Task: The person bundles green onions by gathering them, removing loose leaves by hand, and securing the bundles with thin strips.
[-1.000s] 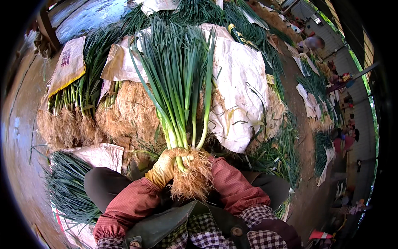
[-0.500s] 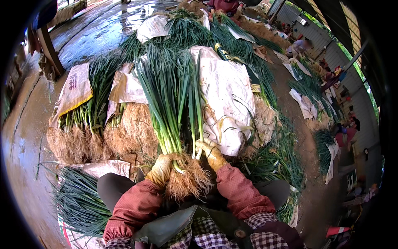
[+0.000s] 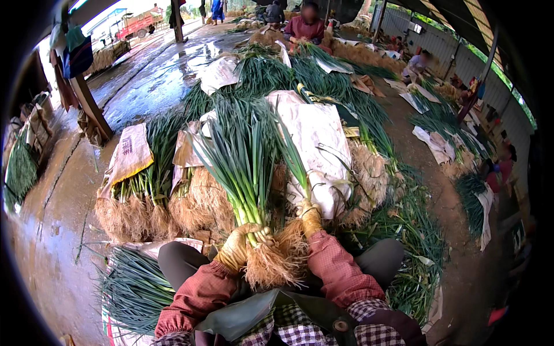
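Note:
My left hand (image 3: 235, 249), in a yellowish work glove, is closed around the base of a thick bunch of green onions (image 3: 247, 190). Their green leaves point away from me and their tan roots (image 3: 266, 266) hang toward my lap. To the right, my right hand (image 3: 310, 216), gloved the same way, is closed on a separate, thinner green onion stalk (image 3: 296, 161), apart from the main bunch at its base. More roots lie between the two hands. Just beyond my right hand, a white woven sack (image 3: 317, 135) covers a heap.
Root-on green onion bundles (image 3: 130, 210) lie at the left, partly under a sack (image 3: 131, 151). Another pile (image 3: 135, 288) sits by my left knee, and loose leaves (image 3: 404, 248) cover the right. A person (image 3: 306, 26) works at the far side; a wooden post (image 3: 92, 106) stands left.
The view has tilted up, showing more of the far yard. My right hand has moved slightly away from the bunch with its stalk, which now leans left; my left hand keeps its grip.

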A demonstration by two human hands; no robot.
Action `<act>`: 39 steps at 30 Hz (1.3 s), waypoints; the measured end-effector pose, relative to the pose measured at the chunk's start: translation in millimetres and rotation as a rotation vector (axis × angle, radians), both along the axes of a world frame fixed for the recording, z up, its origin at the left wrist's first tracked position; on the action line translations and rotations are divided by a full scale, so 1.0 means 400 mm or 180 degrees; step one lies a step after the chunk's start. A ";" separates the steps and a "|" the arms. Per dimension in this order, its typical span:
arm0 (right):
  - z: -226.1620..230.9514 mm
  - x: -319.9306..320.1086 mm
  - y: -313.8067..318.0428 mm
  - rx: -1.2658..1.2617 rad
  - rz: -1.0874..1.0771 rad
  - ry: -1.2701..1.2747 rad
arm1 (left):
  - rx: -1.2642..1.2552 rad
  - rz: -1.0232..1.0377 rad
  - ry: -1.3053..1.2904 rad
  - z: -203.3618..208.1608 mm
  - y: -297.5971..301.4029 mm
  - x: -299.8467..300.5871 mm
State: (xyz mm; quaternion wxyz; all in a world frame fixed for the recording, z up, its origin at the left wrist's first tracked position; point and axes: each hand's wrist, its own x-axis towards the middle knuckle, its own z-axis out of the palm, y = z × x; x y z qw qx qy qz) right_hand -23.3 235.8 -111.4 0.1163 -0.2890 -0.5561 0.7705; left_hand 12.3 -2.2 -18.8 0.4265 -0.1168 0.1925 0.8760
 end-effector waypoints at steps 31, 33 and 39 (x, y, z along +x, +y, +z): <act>0.494 0.000 0.124 -0.2211 0.0577 0.2382 | 0.0380 -0.0460 0.0234 0.242 0.191 0.044; 0.454 -0.013 0.178 -0.2424 0.0428 0.2364 | 0.0299 -0.0377 -0.0394 0.236 0.162 0.075; 0.343 -0.008 0.336 -0.2423 -0.0594 0.2020 | -0.1469 -0.0450 0.1531 0.331 0.066 0.126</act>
